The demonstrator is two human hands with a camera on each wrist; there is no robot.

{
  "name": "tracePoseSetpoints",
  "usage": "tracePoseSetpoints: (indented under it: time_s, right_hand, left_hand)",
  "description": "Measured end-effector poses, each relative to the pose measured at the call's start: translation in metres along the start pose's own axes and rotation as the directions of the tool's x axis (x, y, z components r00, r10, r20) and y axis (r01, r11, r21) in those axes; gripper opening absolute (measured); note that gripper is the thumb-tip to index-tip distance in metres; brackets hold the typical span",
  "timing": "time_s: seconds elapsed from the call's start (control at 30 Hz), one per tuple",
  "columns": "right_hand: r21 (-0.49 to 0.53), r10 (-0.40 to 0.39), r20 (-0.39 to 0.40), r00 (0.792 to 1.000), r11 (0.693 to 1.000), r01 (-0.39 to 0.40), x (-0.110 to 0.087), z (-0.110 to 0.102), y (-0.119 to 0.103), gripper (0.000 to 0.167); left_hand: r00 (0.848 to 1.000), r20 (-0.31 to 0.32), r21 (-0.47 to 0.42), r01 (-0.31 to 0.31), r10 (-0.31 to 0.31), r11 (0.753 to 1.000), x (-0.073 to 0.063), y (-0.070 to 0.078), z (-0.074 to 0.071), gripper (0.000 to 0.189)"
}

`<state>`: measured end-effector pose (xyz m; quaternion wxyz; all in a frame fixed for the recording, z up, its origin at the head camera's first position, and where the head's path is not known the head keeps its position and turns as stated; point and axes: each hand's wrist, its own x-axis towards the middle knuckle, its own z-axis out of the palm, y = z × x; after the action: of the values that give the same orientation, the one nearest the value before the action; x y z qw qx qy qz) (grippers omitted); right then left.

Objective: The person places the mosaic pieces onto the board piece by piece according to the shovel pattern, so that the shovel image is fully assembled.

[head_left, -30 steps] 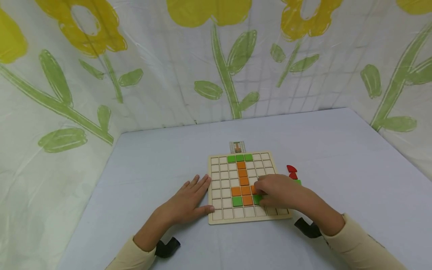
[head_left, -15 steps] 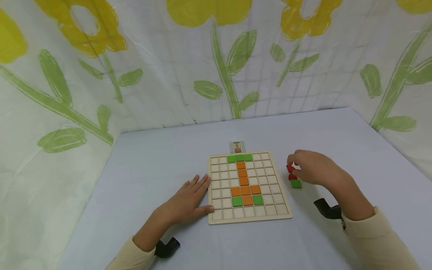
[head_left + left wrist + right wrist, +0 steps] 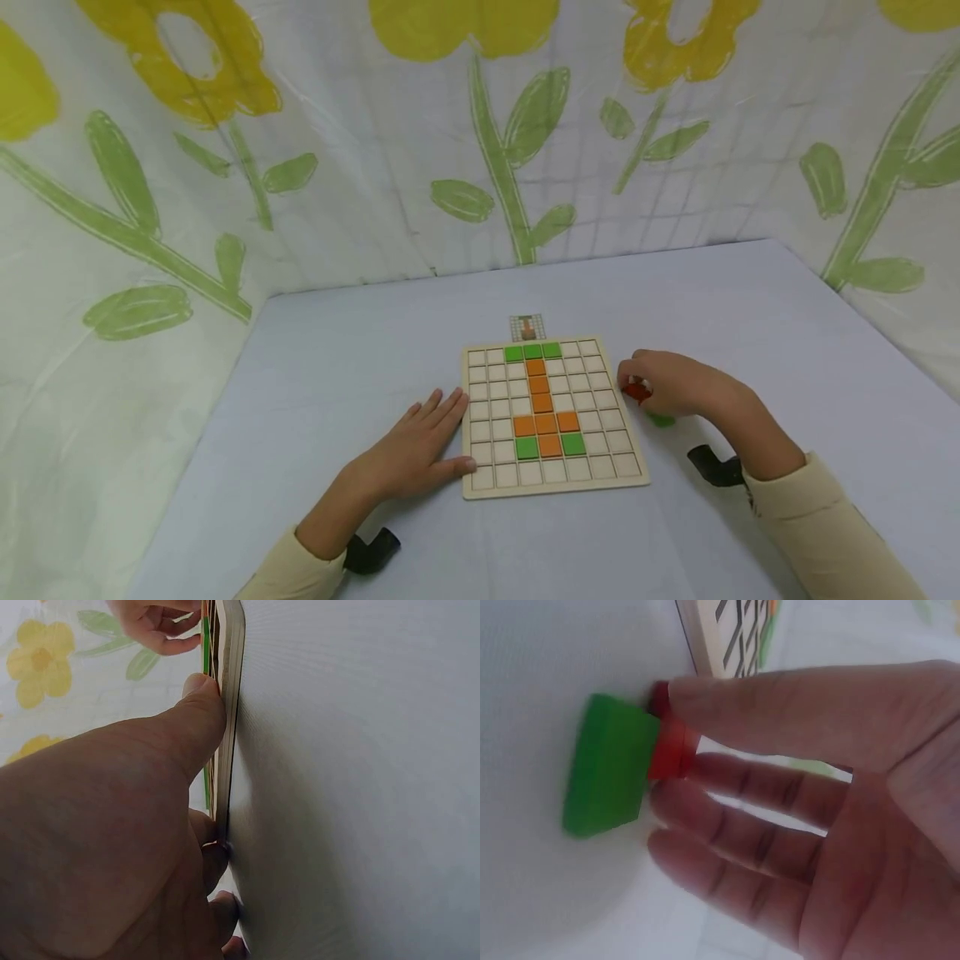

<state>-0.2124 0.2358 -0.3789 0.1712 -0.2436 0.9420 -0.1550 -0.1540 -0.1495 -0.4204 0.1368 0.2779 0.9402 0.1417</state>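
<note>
A wooden grid board [image 3: 487, 479] lies flat on the table with orange and green square tiles set in some of its cells. My left hand [image 3: 420, 450] rests at the board's left edge, fingers straight and the thumb on the rim, as the left wrist view also shows. Right of the board, my right hand [image 3: 667, 383] pinches a red quarter-round piece [image 3: 673, 742] between thumb and fingers, low over the table. A loose green tile [image 3: 611, 765] lies beside that red piece. A second red piece cannot be clearly told apart under the fingers.
A small card [image 3: 527, 327] printed with a grid picture lies just behind the board. Black curved wrist mounts [image 3: 372, 552] hang by both sleeves. A white curtain [image 3: 337, 167] with yellow flowers stands behind the table.
My right hand left the tiles on the board, went to the loose pieces at the right, and now grips red there. The left hand and the board have stayed put.
</note>
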Motion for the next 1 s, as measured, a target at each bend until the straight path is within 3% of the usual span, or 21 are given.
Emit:
tracePoseSetpoints:
  time_s: [0.1, 0.23, 0.33, 0.7, 0.9, 1.0]
  right_hand:
    - [0.008, 0.004, 0.007, 1.000, 1.000, -0.004, -0.001, 0.001, -0.004, 0.022]
    - [-0.057, 0.146, 0.060, 0.987, 0.988, -0.143, -0.008, 0.000, -0.007, 0.030]
    - [-0.083, 0.209, 0.104, 0.972, 0.976, -0.200, -0.013, -0.002, -0.008, 0.035]
    - [-0.102, 0.214, 0.104, 0.971, 0.974, -0.203, -0.010, 0.001, -0.011, 0.035]
    - [-0.083, 0.151, 0.029, 0.988, 0.985, -0.148, -0.009, -0.001, -0.018, 0.040]
    - [-0.035, 0.096, 0.035, 0.995, 0.995, -0.095, -0.008, 0.000, -0.024, 0.040]
  left_hand:
    - [1.000, -0.002, 0.000, -0.006, 0.006, 1.000, 0.000, 0.000, 0.000, 0.090]
    - [1.000, -0.002, -0.010, -0.015, 0.015, 1.000, 0.000, 0.001, 0.000, 0.090]
    - [1.000, -0.003, -0.009, -0.017, 0.017, 1.000, 0.001, 0.001, -0.001, 0.090]
    - [1.000, -0.006, -0.005, -0.014, 0.014, 1.000, 0.000, 0.000, 0.000, 0.089]
    - [1.000, -0.007, -0.006, -0.014, 0.014, 1.000, 0.000, 0.000, 0.000, 0.089]
    - [1.000, -0.007, -0.005, -0.018, 0.017, 1.000, 0.000, 0.000, -0.001, 0.089]
